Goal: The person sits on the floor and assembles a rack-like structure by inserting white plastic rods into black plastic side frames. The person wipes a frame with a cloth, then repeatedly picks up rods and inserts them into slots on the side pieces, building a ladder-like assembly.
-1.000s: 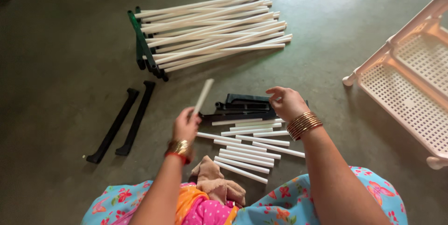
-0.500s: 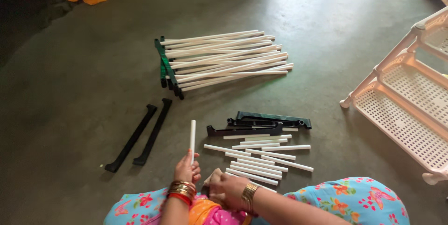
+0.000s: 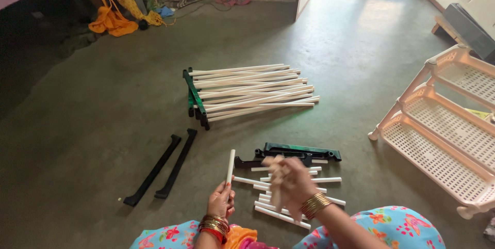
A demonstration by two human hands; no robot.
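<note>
Since the frame half a second earlier, the right hand [image 3: 290,181] had lifted off the person's lap and swung up over the loose pile of short white rods [image 3: 289,197], carrying a pale cloth [image 3: 276,177]; it was blurred with motion, fingers closed around the cloth. The view had also tipped upward, so more of the room showed. The left hand [image 3: 220,203] had barely shifted: it was clenched around the lower end of one short white rod [image 3: 230,166], held nearly upright, its tip pointing away from the person. With the cloth raised level with that rod but not yet touching it, the wiping of the rod looked about to start rather than under way.

Just beyond the pile lay black plastic brackets [image 3: 294,153], touching the far rods. Two long black bars [image 3: 161,169] lay side by side on the floor [image 3: 103,125] to the left, well apart from the hands. Farther off sat a bundle of long white rods [image 3: 252,90] fixed into green and black end pieces [image 3: 195,97]. A pink and white shelf rack [image 3: 443,130] lay tipped at the right edge. Orange fabric [image 3: 116,19] was heaped near the far wall.
</note>
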